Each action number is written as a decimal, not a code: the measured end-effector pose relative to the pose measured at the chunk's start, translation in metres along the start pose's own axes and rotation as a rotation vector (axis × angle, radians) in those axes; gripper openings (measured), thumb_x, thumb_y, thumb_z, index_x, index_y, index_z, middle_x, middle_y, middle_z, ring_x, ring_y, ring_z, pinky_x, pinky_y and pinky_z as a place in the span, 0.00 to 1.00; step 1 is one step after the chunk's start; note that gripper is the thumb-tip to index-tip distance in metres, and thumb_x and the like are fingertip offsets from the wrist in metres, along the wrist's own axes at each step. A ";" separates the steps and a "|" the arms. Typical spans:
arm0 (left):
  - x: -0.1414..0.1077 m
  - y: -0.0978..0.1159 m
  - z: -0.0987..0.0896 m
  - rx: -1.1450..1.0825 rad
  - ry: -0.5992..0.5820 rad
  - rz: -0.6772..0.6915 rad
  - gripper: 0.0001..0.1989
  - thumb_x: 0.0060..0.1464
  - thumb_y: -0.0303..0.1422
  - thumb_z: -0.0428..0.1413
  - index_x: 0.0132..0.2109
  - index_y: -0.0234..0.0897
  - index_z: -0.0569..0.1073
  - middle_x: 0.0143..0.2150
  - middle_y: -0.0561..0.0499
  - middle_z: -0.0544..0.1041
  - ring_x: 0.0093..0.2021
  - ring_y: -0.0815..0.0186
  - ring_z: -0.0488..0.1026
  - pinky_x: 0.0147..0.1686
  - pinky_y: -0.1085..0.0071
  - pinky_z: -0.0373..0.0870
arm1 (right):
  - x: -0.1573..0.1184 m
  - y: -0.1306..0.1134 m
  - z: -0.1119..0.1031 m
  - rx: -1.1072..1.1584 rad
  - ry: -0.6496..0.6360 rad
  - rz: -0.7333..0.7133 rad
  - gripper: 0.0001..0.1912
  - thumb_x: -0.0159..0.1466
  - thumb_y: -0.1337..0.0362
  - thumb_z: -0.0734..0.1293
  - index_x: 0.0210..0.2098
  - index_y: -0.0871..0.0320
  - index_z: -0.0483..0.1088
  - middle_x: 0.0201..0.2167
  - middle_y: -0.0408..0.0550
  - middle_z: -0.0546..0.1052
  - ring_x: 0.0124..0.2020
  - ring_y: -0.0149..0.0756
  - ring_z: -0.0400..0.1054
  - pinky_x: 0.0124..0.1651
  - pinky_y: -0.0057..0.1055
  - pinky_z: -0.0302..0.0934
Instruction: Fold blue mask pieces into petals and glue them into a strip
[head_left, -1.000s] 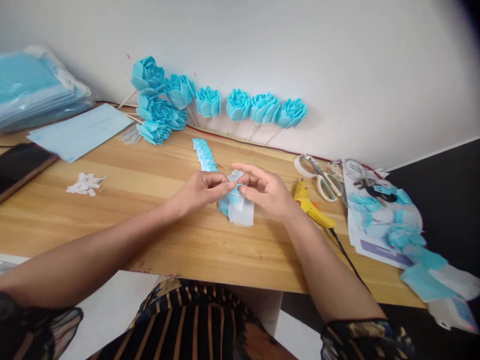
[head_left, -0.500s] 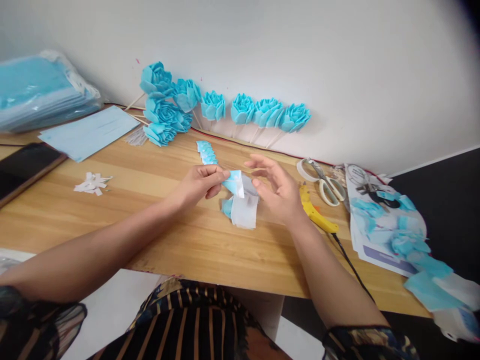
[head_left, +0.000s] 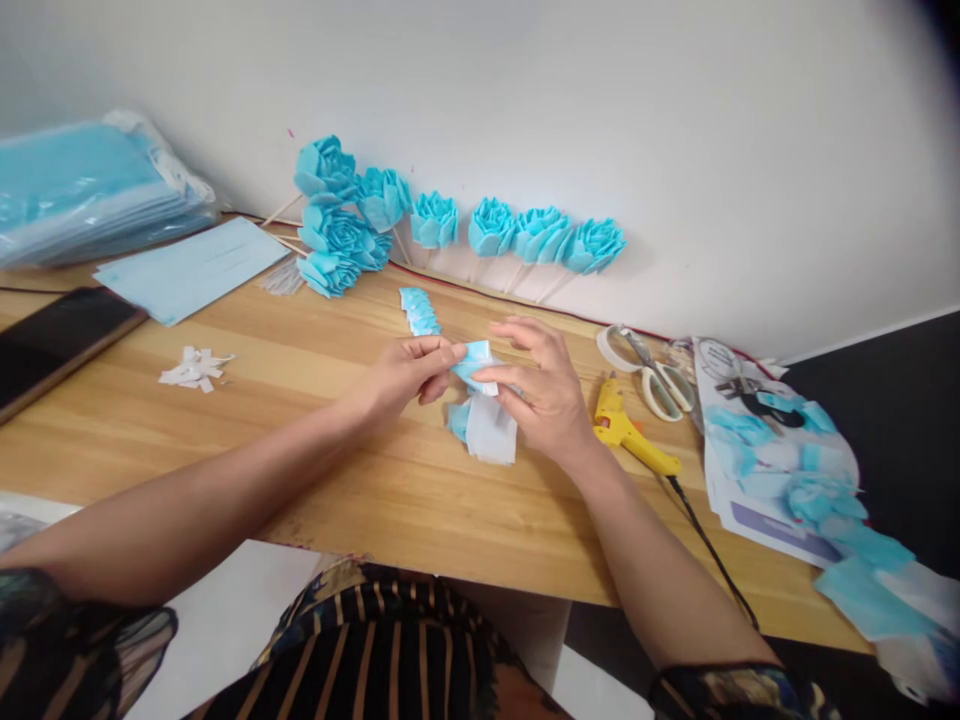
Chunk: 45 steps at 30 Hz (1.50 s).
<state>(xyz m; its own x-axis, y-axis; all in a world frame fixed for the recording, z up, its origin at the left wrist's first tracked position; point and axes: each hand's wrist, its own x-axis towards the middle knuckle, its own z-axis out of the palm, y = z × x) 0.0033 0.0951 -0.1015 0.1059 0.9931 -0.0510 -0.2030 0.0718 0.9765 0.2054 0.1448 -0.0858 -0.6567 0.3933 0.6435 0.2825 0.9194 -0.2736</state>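
My left hand (head_left: pixel 416 372) pinches the left end of a small blue-and-white fabric piece (head_left: pixel 472 357) between thumb and fingers. At the piece's right edge, the thumb and index finger of my right hand (head_left: pixel 546 390) close on it, while its other fingers stay raised and curved. Below both hands, white fabric pieces (head_left: pixel 491 432) lie on the wooden table with a bit of blue showing at their left; my right hand partly covers them. Just behind my hands is a short overlapping row of folded blue pieces (head_left: pixel 420 311).
Blue fabric flowers (head_left: pixel 493 228) on sticks lean along the wall. A yellow glue gun (head_left: pixel 634 438), scissors (head_left: pixel 664 388) and a tape roll (head_left: pixel 615 348) lie right, near blue scraps (head_left: pixel 821 500). Left are a phone (head_left: pixel 64 340), white clippings (head_left: pixel 196 368), flat blue sheets (head_left: pixel 191 268) and a plastic-wrapped stack (head_left: pixel 90 190).
My right hand has moved in to the left, and its thumb and index finger have come onto the fabric piece's right edge. My left hand keeps its pinch. The view has shifted slightly.
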 end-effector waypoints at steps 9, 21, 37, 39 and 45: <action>-0.003 0.005 0.003 0.062 -0.037 0.039 0.22 0.53 0.47 0.63 0.24 0.36 0.67 0.16 0.58 0.64 0.19 0.76 0.55 0.23 0.74 0.51 | 0.000 -0.002 -0.001 0.047 0.013 0.041 0.09 0.67 0.66 0.68 0.41 0.45 0.78 0.58 0.47 0.74 0.62 0.48 0.64 0.60 0.54 0.63; -0.002 0.007 0.002 0.129 0.038 0.084 0.20 0.55 0.46 0.61 0.27 0.36 0.67 0.16 0.58 0.62 0.19 0.75 0.55 0.21 0.75 0.51 | -0.002 -0.010 0.002 0.154 0.060 0.160 0.06 0.64 0.67 0.70 0.39 0.49 0.73 0.54 0.49 0.74 0.60 0.47 0.67 0.57 0.51 0.67; -0.004 0.006 0.002 0.172 -0.012 0.126 0.18 0.55 0.45 0.60 0.27 0.36 0.69 0.17 0.58 0.61 0.19 0.75 0.54 0.21 0.75 0.50 | -0.004 -0.010 0.006 0.447 -0.012 0.434 0.35 0.65 0.60 0.69 0.69 0.46 0.55 0.60 0.51 0.74 0.61 0.44 0.69 0.62 0.49 0.64; -0.004 0.005 0.002 0.182 -0.021 0.133 0.19 0.55 0.45 0.60 0.26 0.36 0.68 0.17 0.58 0.61 0.19 0.75 0.54 0.22 0.75 0.50 | -0.004 -0.011 0.006 0.465 -0.010 0.451 0.34 0.66 0.61 0.68 0.68 0.46 0.56 0.57 0.50 0.77 0.58 0.43 0.71 0.62 0.49 0.65; -0.004 0.004 0.002 0.185 -0.034 0.113 0.19 0.55 0.47 0.60 0.28 0.36 0.69 0.17 0.58 0.62 0.19 0.75 0.54 0.22 0.75 0.50 | -0.007 -0.009 0.006 0.465 -0.015 0.502 0.30 0.67 0.60 0.67 0.67 0.46 0.60 0.50 0.48 0.79 0.50 0.40 0.73 0.59 0.46 0.66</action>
<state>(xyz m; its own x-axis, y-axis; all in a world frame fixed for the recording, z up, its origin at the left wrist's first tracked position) 0.0045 0.0912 -0.0971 0.1257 0.9899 0.0651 -0.0340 -0.0613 0.9975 0.2027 0.1339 -0.0919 -0.5356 0.7688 0.3493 0.2276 0.5298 -0.8170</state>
